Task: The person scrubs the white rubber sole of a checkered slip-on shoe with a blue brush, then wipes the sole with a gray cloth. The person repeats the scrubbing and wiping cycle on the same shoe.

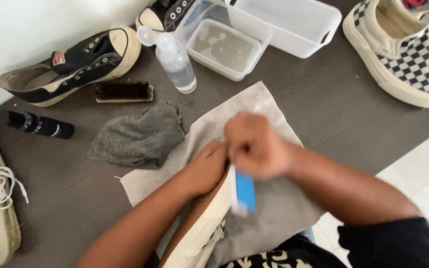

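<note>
Fingers [239, 144] clamp blue brush [245, 192].

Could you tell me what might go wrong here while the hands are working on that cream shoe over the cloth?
The right hand is blurred, so it moves fast; the blue block could slip off the cream shoe that the left hand steadies.

The spray bottle stands uncapped near the cloth; an elbow swing might tip it.

The water tub sits close behind and could spill if bumped.
</note>
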